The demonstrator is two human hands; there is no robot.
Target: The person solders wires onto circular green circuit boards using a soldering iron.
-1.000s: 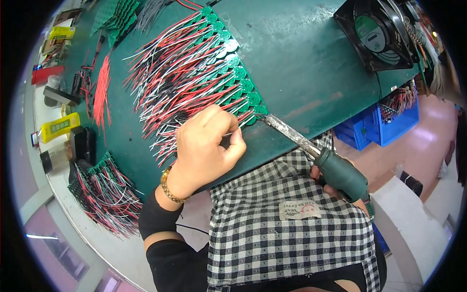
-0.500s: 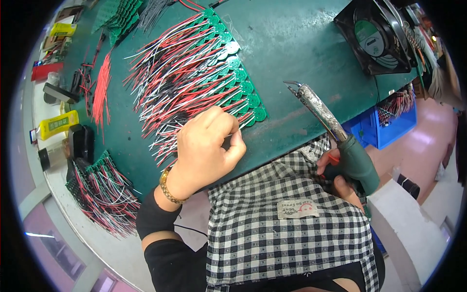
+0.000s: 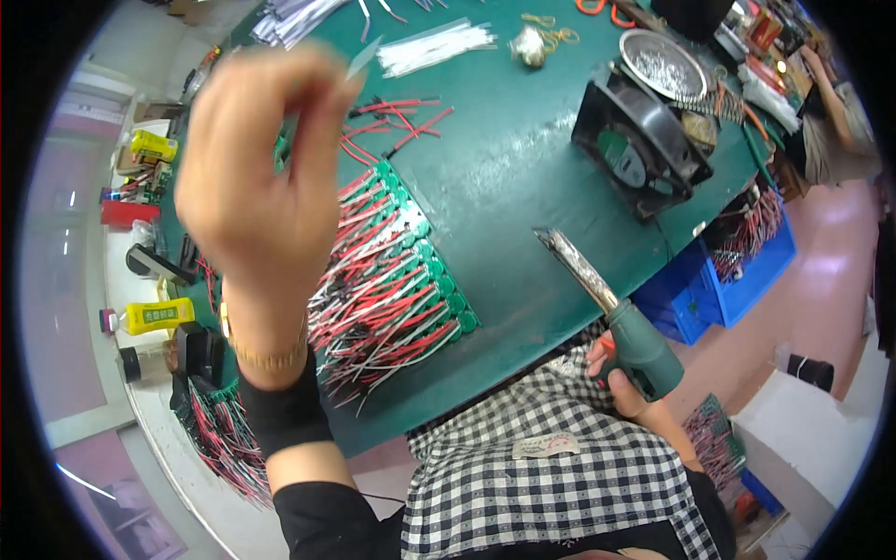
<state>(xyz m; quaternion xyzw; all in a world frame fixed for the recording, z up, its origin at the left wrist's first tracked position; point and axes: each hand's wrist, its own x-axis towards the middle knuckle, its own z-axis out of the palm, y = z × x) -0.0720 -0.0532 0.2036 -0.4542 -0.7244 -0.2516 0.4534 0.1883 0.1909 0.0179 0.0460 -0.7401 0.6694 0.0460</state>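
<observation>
Raised over the far left of the table, my left hand [image 3: 261, 168] is closed and blurred, fingers pinched. A thin pale sliver [image 3: 365, 58] shows at its fingertips; I cannot make out what it is or whether it is gripped. Below and right of that hand lies a panel of round green circuit boards [image 3: 455, 303] with red, white and black wires [image 3: 373, 322], partly hidden by my wrist. My right hand [image 3: 627, 390] grips the green handle of a soldering gun [image 3: 649, 350] at the table's near edge. Its metal tip points up and left over the table.
A black fan [image 3: 639, 145] stands at the right, before a round metal dish [image 3: 663, 63]. White strips [image 3: 434, 49] and red wire pieces [image 3: 397, 117] lie at the back. Blue bins [image 3: 747, 280] sit beyond the right edge. A yellow bottle [image 3: 159, 315] lies at left.
My left hand has lifted off the wired boards and moved far and left. The view has shifted, showing more of the table's back. My right hand still holds the soldering gun.
</observation>
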